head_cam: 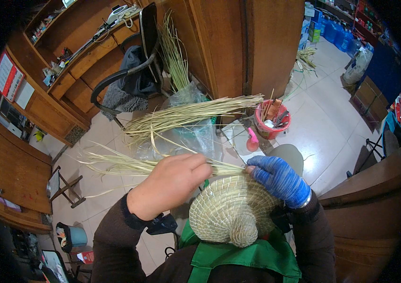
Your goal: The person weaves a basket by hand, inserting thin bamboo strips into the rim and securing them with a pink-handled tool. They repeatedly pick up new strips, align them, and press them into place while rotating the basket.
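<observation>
A coiled straw piece [221, 208], stitched in rows with a rounded knob at its near end, rests in front of my green apron [246, 258]. At its far edge a loose bundle of pale straw strands [119, 163] runs off to the left. My left hand [172, 180], bare, is closed over this bundle. My right hand [280, 178], in a blue knitted glove with the thumb tip exposed, pinches the strands where they meet the coiled edge. Its fingers hide the exact joint.
Beyond my hands a thick straw bundle [193, 113] lies across a clear plastic bag [200, 138]. A red bucket of tools [273, 132] and a pink spray bottle [252, 143] stand right of it. A black chair [126, 72] is at the upper left, a folding stool [66, 187] at the left.
</observation>
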### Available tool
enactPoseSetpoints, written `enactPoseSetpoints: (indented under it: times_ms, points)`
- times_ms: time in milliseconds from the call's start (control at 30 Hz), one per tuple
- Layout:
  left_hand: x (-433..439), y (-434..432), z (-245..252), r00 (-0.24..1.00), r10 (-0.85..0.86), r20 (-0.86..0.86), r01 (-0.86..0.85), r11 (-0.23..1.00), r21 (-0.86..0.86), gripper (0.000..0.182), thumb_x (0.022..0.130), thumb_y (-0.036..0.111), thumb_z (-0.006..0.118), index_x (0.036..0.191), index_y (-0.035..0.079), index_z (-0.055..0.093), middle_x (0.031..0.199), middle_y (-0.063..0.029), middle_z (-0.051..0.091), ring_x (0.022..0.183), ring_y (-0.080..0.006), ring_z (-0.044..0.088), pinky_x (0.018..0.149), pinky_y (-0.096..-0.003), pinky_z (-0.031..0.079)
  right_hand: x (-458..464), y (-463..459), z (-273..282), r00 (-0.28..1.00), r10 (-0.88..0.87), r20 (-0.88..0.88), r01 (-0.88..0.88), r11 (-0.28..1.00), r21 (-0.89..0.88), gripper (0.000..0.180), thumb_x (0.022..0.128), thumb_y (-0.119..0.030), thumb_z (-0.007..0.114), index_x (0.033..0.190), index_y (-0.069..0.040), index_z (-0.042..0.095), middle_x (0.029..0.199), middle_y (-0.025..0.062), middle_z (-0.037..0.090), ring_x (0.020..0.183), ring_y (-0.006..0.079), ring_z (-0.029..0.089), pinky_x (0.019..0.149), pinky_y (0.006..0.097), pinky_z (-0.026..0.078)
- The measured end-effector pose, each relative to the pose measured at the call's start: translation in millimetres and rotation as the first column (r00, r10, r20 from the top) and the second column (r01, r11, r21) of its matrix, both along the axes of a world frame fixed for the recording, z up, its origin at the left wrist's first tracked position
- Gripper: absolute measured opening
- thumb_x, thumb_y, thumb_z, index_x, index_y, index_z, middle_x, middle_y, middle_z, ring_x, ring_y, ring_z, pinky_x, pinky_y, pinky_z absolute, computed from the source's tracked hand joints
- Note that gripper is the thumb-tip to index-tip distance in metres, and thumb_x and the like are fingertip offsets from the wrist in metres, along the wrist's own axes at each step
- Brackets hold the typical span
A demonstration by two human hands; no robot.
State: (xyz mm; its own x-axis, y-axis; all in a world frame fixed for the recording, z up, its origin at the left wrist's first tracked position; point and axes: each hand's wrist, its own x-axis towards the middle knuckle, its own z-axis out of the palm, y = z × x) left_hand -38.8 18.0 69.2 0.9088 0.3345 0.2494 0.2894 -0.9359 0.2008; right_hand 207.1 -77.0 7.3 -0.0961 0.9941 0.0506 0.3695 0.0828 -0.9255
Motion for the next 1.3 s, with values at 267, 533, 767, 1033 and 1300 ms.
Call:
enactPoseSetpoints:
  times_ms: [267,533,767,1033,1300]
  points:
    - [-42.3,-1.1,13.6,0.993,0.114,0.024,-0.111,0.988,-0.103,0.009,0.082,0.012,0.071,0.084,0.005,0.065,0.074,-0.0111,0.06,0.067,-0.0313,0.06,0.059,-0.0374,0.047,-4.3,-1.1,7.7,0.999,0.037,0.039,-0.038,0.999,0.021,0.022,0.096,-0.021,0.058,0.1,0.0,0.065,0.084,0.0141,0.065,0.077,0.0246,0.062,0.074,0.0335,0.049]
    - [-82.0,12.0,45.5,0.786,0.61,0.096,-0.614,0.754,0.235,0.011,0.082,0.011,0.069,0.09,0.004,0.067,0.089,-0.0116,0.064,0.087,-0.0304,0.061,0.075,-0.0403,0.048,-12.4,0.2,7.4,0.995,0.001,0.099,-0.007,0.998,0.063,0.021,0.095,-0.022,0.059,0.097,-0.001,0.064,0.083,0.0184,0.064,0.074,0.0332,0.064,0.068,0.0376,0.049]
    - [7.4,-5.8,9.5,0.999,0.043,0.026,-0.045,0.995,0.09,0.015,0.082,0.012,0.068,0.096,0.012,0.067,0.097,-0.0058,0.064,0.105,-0.0289,0.059,0.109,-0.0543,0.032,-14.1,1.0,4.0,0.993,-0.009,0.122,-0.004,0.995,0.104,0.021,0.095,-0.022,0.059,0.098,-0.002,0.064,0.084,0.0186,0.064,0.077,0.0355,0.063,0.069,0.0385,0.049]
    - [22.4,4.7,-3.7,0.999,-0.015,-0.042,0.017,0.999,0.037,0.014,0.077,0.008,0.064,0.091,0.009,0.061,0.086,-0.006,0.058,0.089,-0.0283,0.058,0.089,-0.0442,0.045,-3.9,-4.0,3.2,0.997,-0.036,0.071,0.035,0.999,0.029,0.022,0.096,-0.021,0.059,0.099,0.0,0.065,0.082,0.0127,0.064,0.077,0.0212,0.06,0.075,0.0329,0.047]
    - [13.5,0.9,-2.7,0.995,-0.084,-0.047,0.09,0.987,0.133,0.023,0.075,0.009,0.059,0.098,0.008,0.062,0.087,-0.0053,0.057,0.087,-0.0261,0.055,0.075,-0.0365,0.045,0.1,-2.5,0.4,0.999,-0.015,0.032,0.013,0.999,0.041,0.024,0.097,-0.022,0.057,0.1,0.001,0.065,0.083,0.0121,0.064,0.078,0.0205,0.06,0.076,0.0324,0.047]
